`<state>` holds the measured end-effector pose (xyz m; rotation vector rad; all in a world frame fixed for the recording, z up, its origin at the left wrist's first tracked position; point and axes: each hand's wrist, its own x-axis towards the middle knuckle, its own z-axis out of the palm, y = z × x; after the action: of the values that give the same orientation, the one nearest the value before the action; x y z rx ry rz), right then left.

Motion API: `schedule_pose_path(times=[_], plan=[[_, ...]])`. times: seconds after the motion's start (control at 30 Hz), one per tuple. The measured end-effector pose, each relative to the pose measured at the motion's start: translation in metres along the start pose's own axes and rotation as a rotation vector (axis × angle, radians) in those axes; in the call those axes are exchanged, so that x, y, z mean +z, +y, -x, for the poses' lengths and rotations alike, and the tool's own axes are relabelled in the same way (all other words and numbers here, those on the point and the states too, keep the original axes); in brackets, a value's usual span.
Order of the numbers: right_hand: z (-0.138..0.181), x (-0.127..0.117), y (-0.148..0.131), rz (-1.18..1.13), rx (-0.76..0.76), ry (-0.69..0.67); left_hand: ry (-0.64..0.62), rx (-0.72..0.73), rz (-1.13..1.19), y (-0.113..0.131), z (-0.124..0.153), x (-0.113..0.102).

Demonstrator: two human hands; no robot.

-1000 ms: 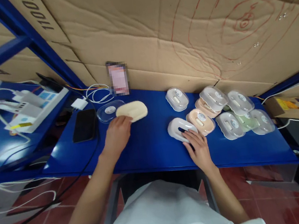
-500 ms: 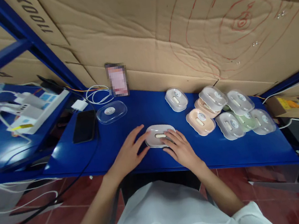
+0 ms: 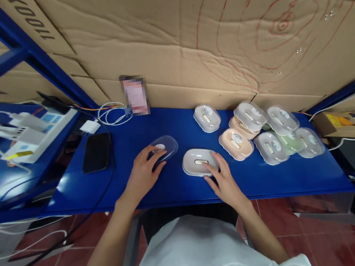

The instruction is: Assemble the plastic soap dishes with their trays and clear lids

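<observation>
My left hand (image 3: 146, 169) grips the left end of a clear plastic lid (image 3: 170, 146) with a round white sticker, thumb in front and fingers over the sticker. Right of it sits a pale grey rounded box (image 3: 190, 163), uncovered, with a cream-coloured oblong piece (image 3: 200, 162) in a slot at its centre. My right hand (image 3: 224, 181) holds that box by its right end, one fingertip close to the oblong piece. A small gap of blue table separates the lid from the box.
Several similar boxes with clear lids, grey, peach (image 3: 235, 144) and green (image 3: 290, 142), cluster at the right on the blue table (image 3: 160, 193). A black phone (image 3: 96, 152) lies left. Behind it are a white charger (image 3: 90, 127), a cable and a blurred upright device (image 3: 135, 95) against the cardboard (image 3: 157, 42).
My left hand has left the grey box and taken hold of the clear lid, which has moved right and nearer. My right hand stays on the box, which sits slightly further right.
</observation>
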<state>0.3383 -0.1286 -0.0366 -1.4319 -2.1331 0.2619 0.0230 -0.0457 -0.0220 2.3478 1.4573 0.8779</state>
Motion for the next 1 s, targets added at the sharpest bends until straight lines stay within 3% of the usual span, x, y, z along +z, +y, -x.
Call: schedule_pose_path(times=[0.1, 0.2, 0.33, 0.67, 0.83, 1.0], plan=[[-0.004, 0.000, 0.001, -0.086, 0.055, -0.007, -0.004, 0.149, 0.171, 0.026, 0.003, 0.007], [-0.008, -0.004, 0.005, -0.074, 0.011, 0.022, -0.093, 0.323, 0.248, 0.049, -0.002, 0.015], [-0.009, -0.012, 0.014, -0.015, -0.084, 0.017, -0.156, 0.381, 0.226, 0.062, -0.011, 0.028], [0.003, -0.007, 0.015, 0.114, -0.117, 0.140, -0.180, 0.374, -0.043, 0.061, -0.001, 0.047], [-0.009, -0.024, 0.026, 0.216, -0.154, 0.013, -0.185, 0.316, -0.171, 0.049, -0.014, 0.028], [-0.012, -0.047, 0.060, 0.404, 0.208, 0.207, -0.089, 0.062, -0.273, 0.016, -0.025, -0.005]])
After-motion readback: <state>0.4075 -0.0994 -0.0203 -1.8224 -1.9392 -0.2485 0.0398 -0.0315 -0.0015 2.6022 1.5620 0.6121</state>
